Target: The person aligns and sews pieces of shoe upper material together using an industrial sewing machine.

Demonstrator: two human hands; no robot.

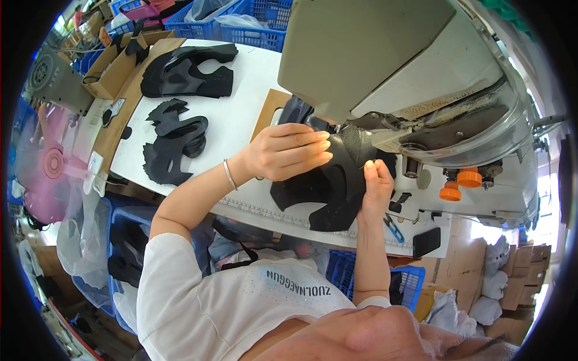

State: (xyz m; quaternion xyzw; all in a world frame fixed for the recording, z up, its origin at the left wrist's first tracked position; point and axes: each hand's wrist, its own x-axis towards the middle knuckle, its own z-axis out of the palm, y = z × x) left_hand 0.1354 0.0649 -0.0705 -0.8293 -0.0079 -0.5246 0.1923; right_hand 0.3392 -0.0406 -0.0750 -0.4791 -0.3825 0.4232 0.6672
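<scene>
A black shoe upper (328, 192), with a mesh patch near the needle area, lies under the head of a sewing machine (385, 66). My left hand (292, 151) is over its left part, fingers bent and pressed together, the thumb hidden beneath them. At the right edge of the upper, my right hand (378, 183) is closed in a pinch, thumb and fingertips together close to the machine. The machine head hides part of the upper. A stack of cut black upper pieces (174, 135) and a stack of smooth black uppers (189, 72) lie on the white table to the left.
A ruler strip (253, 210) runs along the front edge of the white table (253, 69). Blue-handled snips (394, 230) and a black phone (426, 242) lie at the right. Blue crates (259, 24) stand behind, and a pink fan (53, 162) is far left.
</scene>
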